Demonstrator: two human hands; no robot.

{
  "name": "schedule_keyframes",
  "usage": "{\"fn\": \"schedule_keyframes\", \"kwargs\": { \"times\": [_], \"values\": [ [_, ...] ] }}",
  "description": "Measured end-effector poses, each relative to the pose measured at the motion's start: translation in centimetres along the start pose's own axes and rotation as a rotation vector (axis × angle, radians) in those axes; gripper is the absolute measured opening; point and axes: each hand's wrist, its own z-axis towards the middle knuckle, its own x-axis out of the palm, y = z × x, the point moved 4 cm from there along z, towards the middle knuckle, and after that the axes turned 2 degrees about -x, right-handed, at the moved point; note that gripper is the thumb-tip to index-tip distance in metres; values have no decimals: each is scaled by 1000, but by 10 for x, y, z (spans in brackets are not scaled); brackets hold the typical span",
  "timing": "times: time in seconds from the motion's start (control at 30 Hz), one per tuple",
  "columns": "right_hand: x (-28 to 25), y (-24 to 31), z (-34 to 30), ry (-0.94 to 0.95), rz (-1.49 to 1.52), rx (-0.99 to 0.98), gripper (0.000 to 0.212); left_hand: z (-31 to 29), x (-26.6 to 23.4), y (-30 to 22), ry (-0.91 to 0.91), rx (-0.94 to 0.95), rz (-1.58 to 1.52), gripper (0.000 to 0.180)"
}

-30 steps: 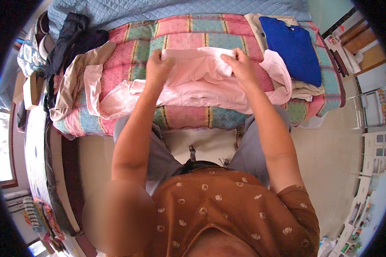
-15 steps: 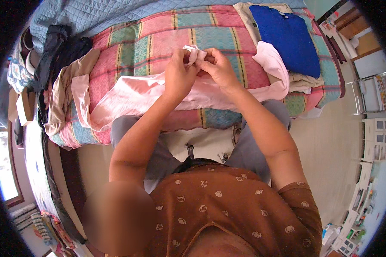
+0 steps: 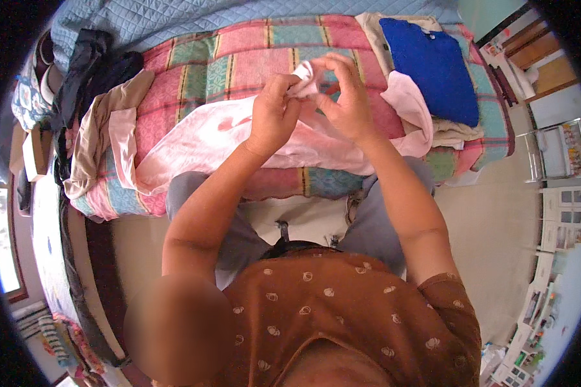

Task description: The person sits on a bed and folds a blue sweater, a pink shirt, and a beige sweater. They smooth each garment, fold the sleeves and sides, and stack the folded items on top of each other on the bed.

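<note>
A pale pink long-sleeved shirt (image 3: 193, 142) lies spread across the quilt in front of me, its two sleeves reaching out left and right. My left hand (image 3: 276, 113) is closed in a pinch on the shirt's bunched collar (image 3: 305, 79), which is lifted off the quilt. My right hand (image 3: 347, 103) arches beside the collar, thumb and fingers apart, with the quilt showing through the gap. Its fingertips are at the collar's edge and slightly blurred; whether they touch the cloth I cannot tell.
A checked quilt (image 3: 252, 61) covers the bed. At right lies a folded blue garment (image 3: 426, 71) on beige clothing (image 3: 372, 35). Beige trousers (image 3: 100, 132) and dark clothes (image 3: 84, 71) lie at left. A blue quilted cover (image 3: 174, 22) runs along the back.
My right hand has opened from its pinch beside the left, its fingers spreading and rising over the collar. The left hand keeps its hold, and the collar has shifted slightly right.
</note>
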Motion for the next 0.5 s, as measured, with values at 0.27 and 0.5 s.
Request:
{"fn": "schedule_keyframes", "kwargs": {
  "times": [0.27,0.5],
  "values": [
    [-7,29,45,379,-14,88,26,9,-30,-25,-101,-86,38,36],
    [-6,104,127,340,60,-7,17,16,-100,-63,-398,235,193,32]
  ]
}}
